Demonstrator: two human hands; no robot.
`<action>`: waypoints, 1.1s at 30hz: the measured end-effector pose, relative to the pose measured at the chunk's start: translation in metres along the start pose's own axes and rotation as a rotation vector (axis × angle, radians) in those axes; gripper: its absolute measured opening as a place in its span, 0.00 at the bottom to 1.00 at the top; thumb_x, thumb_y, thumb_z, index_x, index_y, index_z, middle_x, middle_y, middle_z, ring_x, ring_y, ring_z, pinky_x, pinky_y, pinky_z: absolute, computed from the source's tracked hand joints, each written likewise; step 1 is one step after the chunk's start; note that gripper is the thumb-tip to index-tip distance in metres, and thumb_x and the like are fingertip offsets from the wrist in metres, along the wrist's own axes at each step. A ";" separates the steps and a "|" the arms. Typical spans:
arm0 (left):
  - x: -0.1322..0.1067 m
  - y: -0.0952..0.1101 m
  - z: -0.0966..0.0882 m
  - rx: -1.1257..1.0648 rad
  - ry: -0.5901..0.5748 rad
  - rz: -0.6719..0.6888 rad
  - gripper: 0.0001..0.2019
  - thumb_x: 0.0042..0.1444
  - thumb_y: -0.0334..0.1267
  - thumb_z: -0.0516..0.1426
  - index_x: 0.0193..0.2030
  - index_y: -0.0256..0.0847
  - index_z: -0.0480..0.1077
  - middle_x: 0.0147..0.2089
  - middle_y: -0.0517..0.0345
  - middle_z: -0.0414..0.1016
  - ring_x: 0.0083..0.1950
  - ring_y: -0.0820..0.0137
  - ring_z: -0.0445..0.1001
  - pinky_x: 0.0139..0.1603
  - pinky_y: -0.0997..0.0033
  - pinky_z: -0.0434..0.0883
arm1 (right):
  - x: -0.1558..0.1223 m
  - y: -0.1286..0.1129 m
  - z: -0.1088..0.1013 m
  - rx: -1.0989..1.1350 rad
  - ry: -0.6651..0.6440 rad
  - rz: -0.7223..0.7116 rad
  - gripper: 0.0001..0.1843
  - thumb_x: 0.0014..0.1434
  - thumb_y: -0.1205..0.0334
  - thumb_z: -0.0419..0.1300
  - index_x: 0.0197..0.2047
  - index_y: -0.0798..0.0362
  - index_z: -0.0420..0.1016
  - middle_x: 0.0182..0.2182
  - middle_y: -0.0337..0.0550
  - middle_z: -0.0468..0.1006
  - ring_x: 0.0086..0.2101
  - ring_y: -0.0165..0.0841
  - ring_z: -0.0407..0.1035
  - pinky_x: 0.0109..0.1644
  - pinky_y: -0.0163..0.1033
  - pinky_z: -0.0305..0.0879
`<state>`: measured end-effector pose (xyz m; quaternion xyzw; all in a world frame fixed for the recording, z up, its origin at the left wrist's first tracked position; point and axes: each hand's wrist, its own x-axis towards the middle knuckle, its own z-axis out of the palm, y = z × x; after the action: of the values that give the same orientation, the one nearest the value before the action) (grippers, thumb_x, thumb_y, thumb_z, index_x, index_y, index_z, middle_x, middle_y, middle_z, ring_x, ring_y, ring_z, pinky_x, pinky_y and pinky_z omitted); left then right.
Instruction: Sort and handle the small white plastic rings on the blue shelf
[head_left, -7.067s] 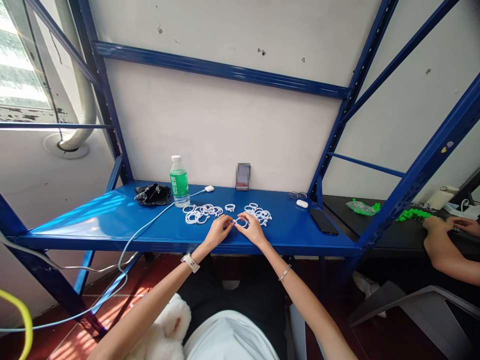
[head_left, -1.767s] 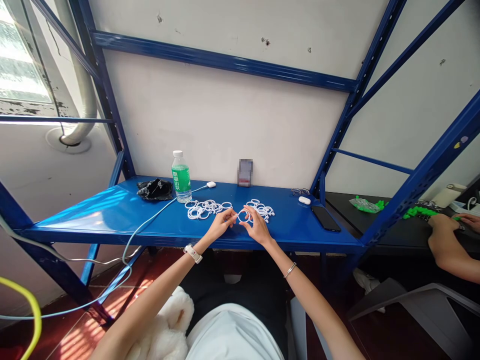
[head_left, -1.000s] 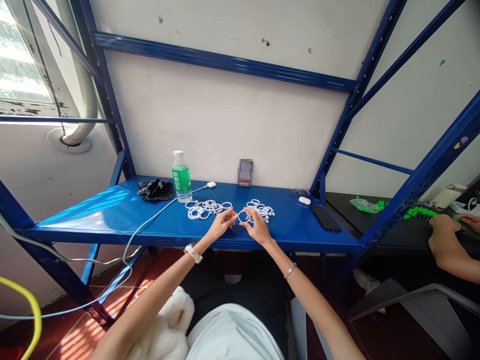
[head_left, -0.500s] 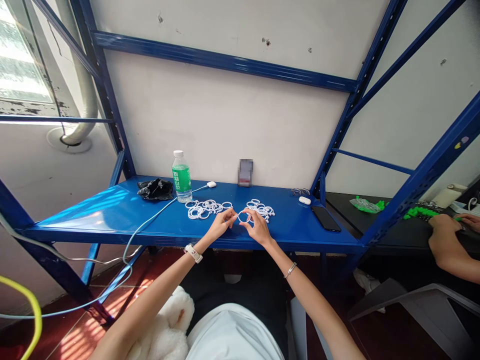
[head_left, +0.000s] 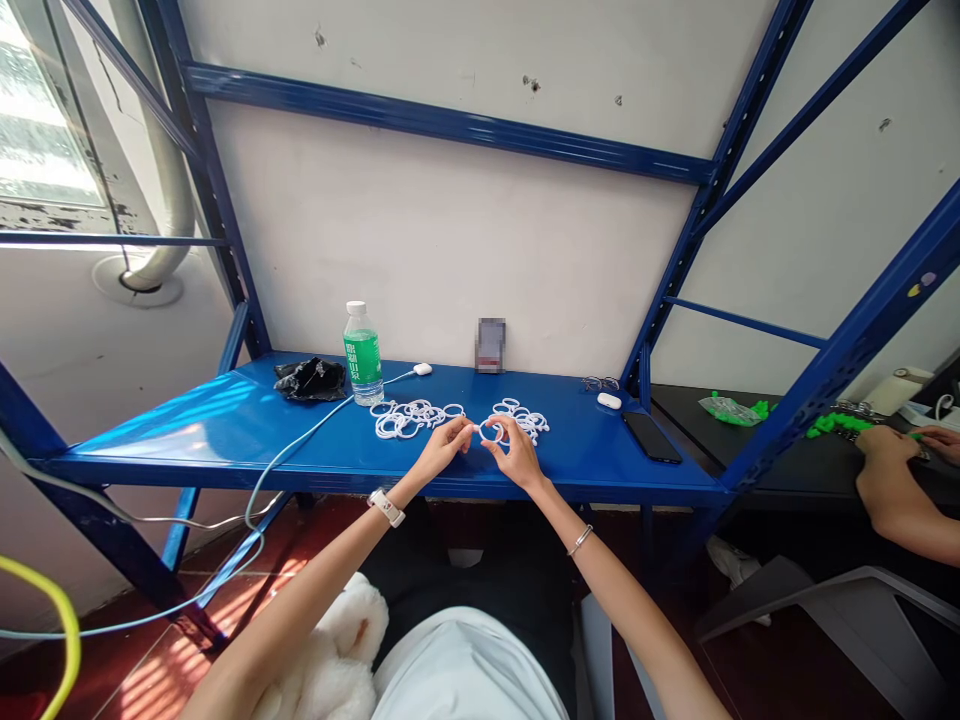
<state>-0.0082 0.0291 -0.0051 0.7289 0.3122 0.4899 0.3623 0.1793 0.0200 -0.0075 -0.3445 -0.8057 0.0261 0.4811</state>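
Over the front of the blue shelf, my right hand grips a white ring that looks like a curtain ring, thumb and fingers closed on it. My left hand pinches the ring's left side; the small part between those fingertips is mostly hidden. Just behind my left hand lies a loose pile of white rings. A smaller heap of white rings sits behind my right hand, partly covered by it.
On the blue shelf are a water bottle, black plastic bag, white cable, earphone case, glasses and black phone. A small screen leans on the wall. Another person's hands handle green pieces at right.
Both hands stay almost in place around the ring. The fingers of my right hand and the ring have shifted very slightly.
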 end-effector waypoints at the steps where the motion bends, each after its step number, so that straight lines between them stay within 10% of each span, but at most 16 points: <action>1: 0.001 -0.001 -0.001 0.021 0.023 -0.004 0.19 0.63 0.54 0.48 0.38 0.39 0.68 0.26 0.61 0.67 0.29 0.72 0.67 0.32 0.73 0.66 | 0.000 0.000 0.000 -0.007 0.016 0.012 0.17 0.64 0.50 0.55 0.52 0.50 0.64 0.44 0.47 0.76 0.32 0.34 0.70 0.39 0.42 0.69; 7: 0.002 -0.018 -0.002 0.439 0.158 0.016 0.13 0.62 0.40 0.48 0.43 0.39 0.71 0.47 0.48 0.72 0.50 0.60 0.71 0.45 0.62 0.71 | 0.002 0.003 0.001 -0.222 0.171 0.169 0.19 0.65 0.47 0.53 0.50 0.51 0.67 0.44 0.48 0.76 0.42 0.39 0.70 0.49 0.45 0.64; 13: -0.001 -0.034 0.009 0.926 0.144 -0.019 0.16 0.62 0.36 0.48 0.53 0.37 0.70 0.66 0.38 0.60 0.70 0.48 0.51 0.62 0.41 0.58 | 0.002 0.013 0.005 -0.395 0.237 0.261 0.20 0.65 0.44 0.50 0.46 0.51 0.69 0.43 0.51 0.76 0.47 0.45 0.66 0.53 0.51 0.56; 33: -0.002 -0.035 0.011 0.962 0.054 0.060 0.18 0.62 0.38 0.47 0.53 0.35 0.69 0.58 0.38 0.68 0.63 0.51 0.63 0.66 0.43 0.53 | -0.005 0.028 0.013 -0.480 0.094 0.309 0.15 0.64 0.52 0.53 0.49 0.52 0.69 0.45 0.54 0.77 0.53 0.49 0.63 0.57 0.61 0.51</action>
<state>-0.0016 0.0441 -0.0383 0.8096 0.4914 0.3189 -0.0386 0.1850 0.0424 -0.0289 -0.5679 -0.7038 -0.1082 0.4129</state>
